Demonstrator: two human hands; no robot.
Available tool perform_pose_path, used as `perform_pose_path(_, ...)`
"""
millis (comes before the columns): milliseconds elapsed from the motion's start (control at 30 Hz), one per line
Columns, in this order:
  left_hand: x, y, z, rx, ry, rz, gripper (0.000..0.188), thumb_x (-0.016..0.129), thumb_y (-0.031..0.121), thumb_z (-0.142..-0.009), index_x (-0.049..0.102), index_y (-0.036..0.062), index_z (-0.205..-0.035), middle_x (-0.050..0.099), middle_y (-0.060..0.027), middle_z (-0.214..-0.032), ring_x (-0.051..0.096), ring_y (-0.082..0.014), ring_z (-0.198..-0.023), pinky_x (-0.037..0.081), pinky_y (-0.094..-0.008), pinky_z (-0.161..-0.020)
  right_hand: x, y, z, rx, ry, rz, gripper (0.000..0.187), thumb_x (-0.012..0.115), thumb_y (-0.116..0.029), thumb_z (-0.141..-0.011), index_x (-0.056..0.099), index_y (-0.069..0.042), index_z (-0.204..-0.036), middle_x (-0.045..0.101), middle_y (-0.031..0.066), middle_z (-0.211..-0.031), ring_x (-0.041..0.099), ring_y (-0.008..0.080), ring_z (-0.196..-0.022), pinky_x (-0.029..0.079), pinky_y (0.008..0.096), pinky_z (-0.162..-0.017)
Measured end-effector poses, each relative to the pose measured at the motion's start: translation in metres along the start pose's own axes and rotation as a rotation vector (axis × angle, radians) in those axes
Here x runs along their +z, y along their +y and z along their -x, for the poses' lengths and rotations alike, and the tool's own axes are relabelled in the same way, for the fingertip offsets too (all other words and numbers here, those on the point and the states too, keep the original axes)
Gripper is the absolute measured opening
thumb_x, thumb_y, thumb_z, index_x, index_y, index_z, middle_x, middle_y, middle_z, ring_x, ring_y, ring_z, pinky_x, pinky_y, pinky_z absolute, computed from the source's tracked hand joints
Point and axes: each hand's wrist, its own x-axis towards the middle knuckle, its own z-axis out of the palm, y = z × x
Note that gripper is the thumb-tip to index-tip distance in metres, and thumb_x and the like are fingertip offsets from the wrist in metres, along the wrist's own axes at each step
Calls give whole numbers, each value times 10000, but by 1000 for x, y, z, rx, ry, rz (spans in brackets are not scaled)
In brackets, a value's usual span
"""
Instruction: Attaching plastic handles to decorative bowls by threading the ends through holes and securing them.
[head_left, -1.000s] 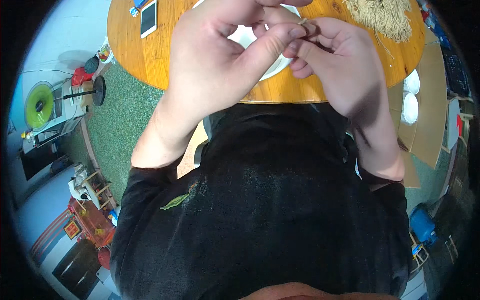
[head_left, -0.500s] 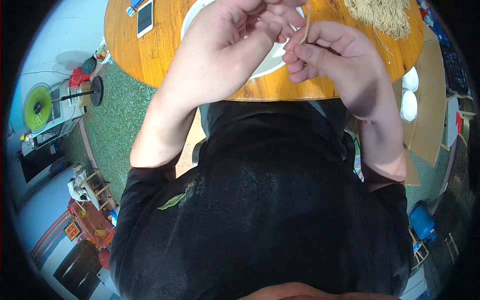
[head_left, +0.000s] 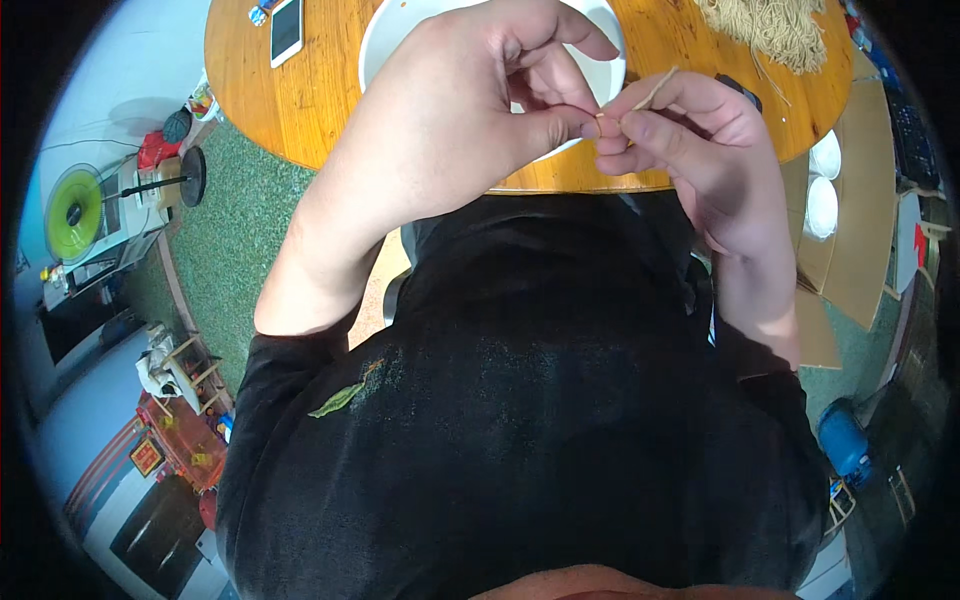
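The right hand point(head_left: 715, 140) grips a thin beige cord strand point(head_left: 659, 86) between thumb and forefinger — the left hand point(head_left: 470, 110) has thumb and fingertip together just beside it, though whether they hold it I cannot tell. Beyond are a round white bowl point(head_left: 371, 58) and, farther right on the varnished yellow-brown wooden surface point(head_left: 270, 110), a beige cord bundle point(head_left: 775, 35).

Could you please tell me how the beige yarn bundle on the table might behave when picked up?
The yarn bundle would likely be floppy, as its thin strands lie in loose waves. It might be light for its size, being a loose pile. Stray strands trailing from its near side could tangle.
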Motion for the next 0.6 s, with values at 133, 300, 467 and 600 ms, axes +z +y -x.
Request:
perform_pose_path(133, 2, 0, 1, -50, -28, 15, 351, 723, -120, -898, 614, -2, -1210, 684, -5, -911, 649, -65, -827, 520, -223, -737, 0, 0, 2, -32, -12, 78, 114, 718, -60, -1012, 731, 48, -1045, 781, 127, -1054, 781, 195, -922, 641, 298, -876)
perform_pose_path(300, 3, -58, -31, 938, -111, 118, 358, 698, -147, -893, 572, 10, -1189, 642, -16, -950, 630, -77, -867, 511, -222, -786, 6, 2, 1, -107, 18, 235, 101, 746, -57, -993, 743, 39, -1024, 788, 111, -1037, 765, 156, -871, 621, 261, -837)
perform_pose_path(467, 5, -59, -30, 916, -81, 164, 332, 687, -145, -899, 564, 21, -1159, 634, -24, -975, 616, -91, -893, 510, -236, -819, 15, 3, 2, -327, 142, 506, 52, 765, -21, -948, 763, 30, -950, 796, 86, -947, 756, 128, -839, 611, 249, -775)
perform_pose_path(600, 8, -60, -29, 943, -6, 150, 300, 688, -129, -902, 571, 31, -1127, 627, -22, -969, 608, -94, -886, 507, -241, -817, 25, -1, 1, -437, 202, 754, 42, 792, -24, -899, 764, 7, -906, 794, 82, -913, 759, 123, -815, 602, 242, -735)
